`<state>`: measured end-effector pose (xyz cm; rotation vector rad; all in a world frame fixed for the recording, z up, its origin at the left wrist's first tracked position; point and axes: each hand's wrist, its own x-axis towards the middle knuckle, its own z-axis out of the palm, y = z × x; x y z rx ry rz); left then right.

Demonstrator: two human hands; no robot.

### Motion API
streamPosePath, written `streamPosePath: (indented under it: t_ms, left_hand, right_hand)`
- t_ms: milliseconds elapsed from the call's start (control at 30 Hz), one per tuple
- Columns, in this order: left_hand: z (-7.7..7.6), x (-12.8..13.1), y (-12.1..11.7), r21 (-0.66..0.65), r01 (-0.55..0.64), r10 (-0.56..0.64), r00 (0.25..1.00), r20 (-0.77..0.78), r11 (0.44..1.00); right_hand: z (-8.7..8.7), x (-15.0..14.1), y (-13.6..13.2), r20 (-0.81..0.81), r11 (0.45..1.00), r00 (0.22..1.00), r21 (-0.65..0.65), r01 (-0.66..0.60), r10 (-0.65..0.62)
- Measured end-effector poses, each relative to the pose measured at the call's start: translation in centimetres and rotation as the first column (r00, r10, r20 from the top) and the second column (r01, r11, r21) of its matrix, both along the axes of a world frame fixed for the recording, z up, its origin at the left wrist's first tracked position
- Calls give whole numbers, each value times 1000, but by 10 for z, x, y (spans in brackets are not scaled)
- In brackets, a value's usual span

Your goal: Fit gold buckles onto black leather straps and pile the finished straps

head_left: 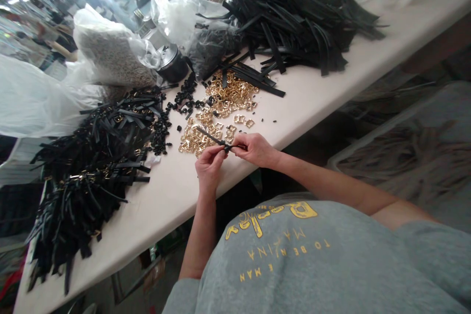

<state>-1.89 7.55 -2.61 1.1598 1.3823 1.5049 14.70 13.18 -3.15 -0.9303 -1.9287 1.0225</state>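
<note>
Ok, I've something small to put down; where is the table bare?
The table is bare between the buckled straps and the left hand; another patch lies between the black strips and the near edge. It's crowded around the gold buckles and plastic bags.

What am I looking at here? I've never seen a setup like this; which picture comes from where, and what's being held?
There is no machine: you see a person's bare left hand and right hand. The only picture comes from a camera on that person's head, looking forward and down, so the grey shirt fills the bottom. Both hands pinch a narrow black strip; its fine details are too small to tell. On the pale table lie gold-coloured buckles, small black pieces, a pile of loose black strips and, at picture left, a heap of black straps with gold-coloured fittings.
</note>
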Motion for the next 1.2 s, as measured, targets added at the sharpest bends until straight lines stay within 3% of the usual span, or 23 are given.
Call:
streamPosePath:
  t_ms: [333, 600, 767, 1000, 1200]
  left_hand:
    - [-3, 1, 0, 114, -14, 43, 966, -255, 993]
    - [-6, 6, 1, 60, -46, 51, 996, -79, 997]
    - [-9, 12, 2, 121, -86, 101, 986, -131, 989]
    - [-10, 14, 2, 101, -97, 124, 943, -309, 990]
    - [-9, 18, 1, 24, -82, 85, 953, -291, 996]
  right_hand:
    - [-1, 1, -3, 58, 998, 998, 58, -9, 5]
    - [-1, 1, -2, -88, 993, 994, -87, -75, 67]
    - [-1, 1, 0, -200, 983, 976, -136, -121, 92]
    - [-8, 3, 4, -103, 990, 984, -3, -144, 143]
    - [-9, 5, 2, -94, 992, 989, 64, -105, 110]
